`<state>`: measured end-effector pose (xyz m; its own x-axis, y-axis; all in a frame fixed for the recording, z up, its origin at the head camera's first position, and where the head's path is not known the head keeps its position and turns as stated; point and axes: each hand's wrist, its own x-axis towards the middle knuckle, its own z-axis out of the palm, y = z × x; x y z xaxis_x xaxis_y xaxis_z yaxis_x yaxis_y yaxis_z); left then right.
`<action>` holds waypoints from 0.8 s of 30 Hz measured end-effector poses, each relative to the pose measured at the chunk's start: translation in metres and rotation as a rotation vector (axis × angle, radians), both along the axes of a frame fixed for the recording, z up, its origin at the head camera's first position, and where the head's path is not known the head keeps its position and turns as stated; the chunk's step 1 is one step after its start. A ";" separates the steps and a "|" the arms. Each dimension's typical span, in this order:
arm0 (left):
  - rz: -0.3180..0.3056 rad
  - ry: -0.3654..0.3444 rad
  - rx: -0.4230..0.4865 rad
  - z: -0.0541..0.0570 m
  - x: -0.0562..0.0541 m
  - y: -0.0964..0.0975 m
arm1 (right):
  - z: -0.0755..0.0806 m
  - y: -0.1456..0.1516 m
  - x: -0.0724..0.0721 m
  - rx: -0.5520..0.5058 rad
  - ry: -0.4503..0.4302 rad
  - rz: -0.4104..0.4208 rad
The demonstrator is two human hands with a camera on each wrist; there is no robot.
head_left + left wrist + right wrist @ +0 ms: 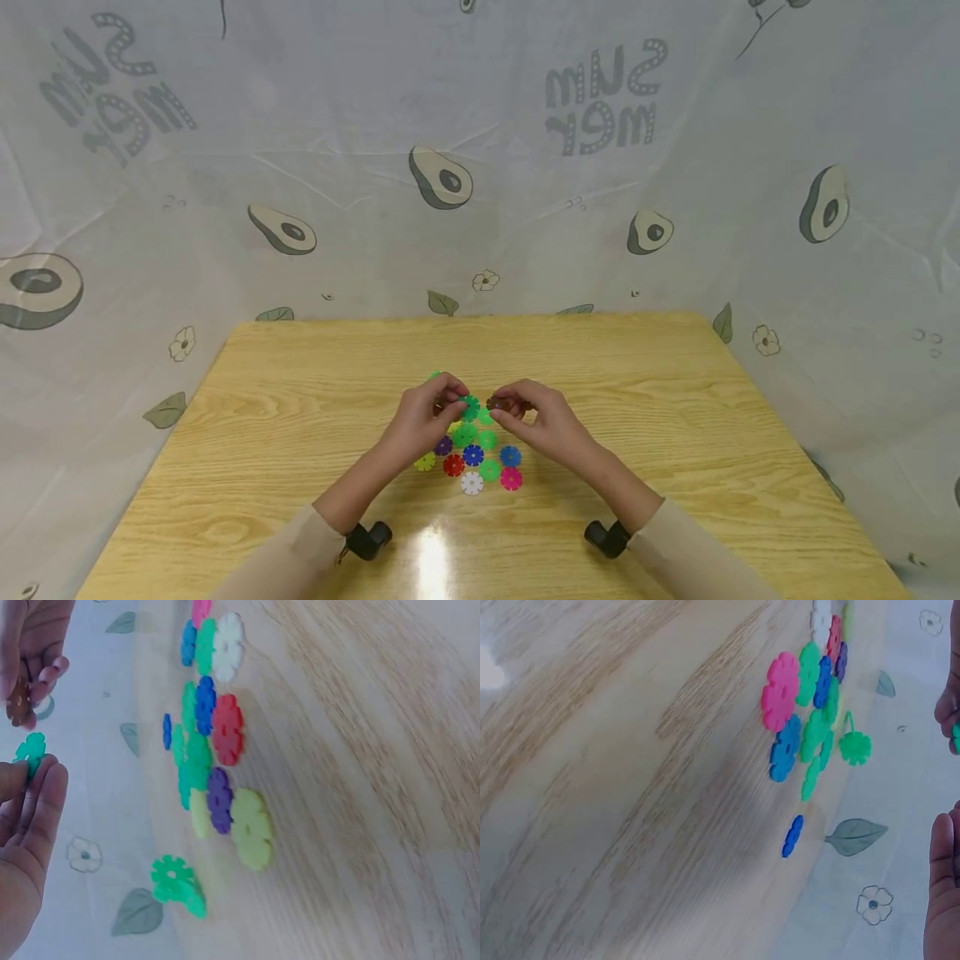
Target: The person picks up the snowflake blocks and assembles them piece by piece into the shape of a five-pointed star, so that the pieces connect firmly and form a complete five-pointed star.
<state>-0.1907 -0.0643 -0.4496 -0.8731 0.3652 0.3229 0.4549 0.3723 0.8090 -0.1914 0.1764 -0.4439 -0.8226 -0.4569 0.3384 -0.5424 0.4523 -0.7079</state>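
Both hands hover over a cluster of flat plastic snowflake discs on the wooden table point(300, 392). My left hand point(456, 398) pinches a green disc point(470, 407) between thumb and fingers; the left wrist view shows that green disc point(31, 753) at the fingertips point(41, 787). My right hand point(506, 407) holds a brown disc point(498, 404), which appears in the left wrist view as the brown disc point(16, 705). The two held discs are close, a small gap apart. Below lie a red disc point(453, 465), a white disc point(472, 483) and a pink disc point(511, 478).
More discs lie in the cluster: blue point(511, 456), purple point(443, 446), yellow-green point(424, 462) and several green ones. A joined green pair point(178, 883) stands at the far side. A printed cloth backdrop point(480, 167) surrounds the table.
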 end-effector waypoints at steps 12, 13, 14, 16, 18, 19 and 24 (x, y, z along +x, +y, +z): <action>-0.048 0.056 -0.008 0.004 0.006 0.004 | 0.008 -0.006 0.007 0.036 0.027 0.045; -0.044 0.059 -0.008 0.004 0.006 0.004 | 0.009 -0.006 0.007 0.040 0.027 0.041; -0.039 0.064 -0.007 0.004 0.006 0.004 | 0.009 -0.006 0.007 0.044 0.027 0.038; -0.026 0.069 -0.003 0.004 0.007 0.004 | 0.009 -0.006 0.007 0.051 0.027 0.024; -0.020 0.072 0.002 0.005 0.007 0.004 | 0.009 -0.006 0.007 0.057 0.030 0.011; -0.021 0.073 0.004 0.006 0.007 0.005 | 0.009 -0.006 0.007 0.058 0.031 0.006; -0.040 0.077 0.004 0.008 0.009 0.005 | 0.009 -0.005 0.007 0.058 0.043 0.024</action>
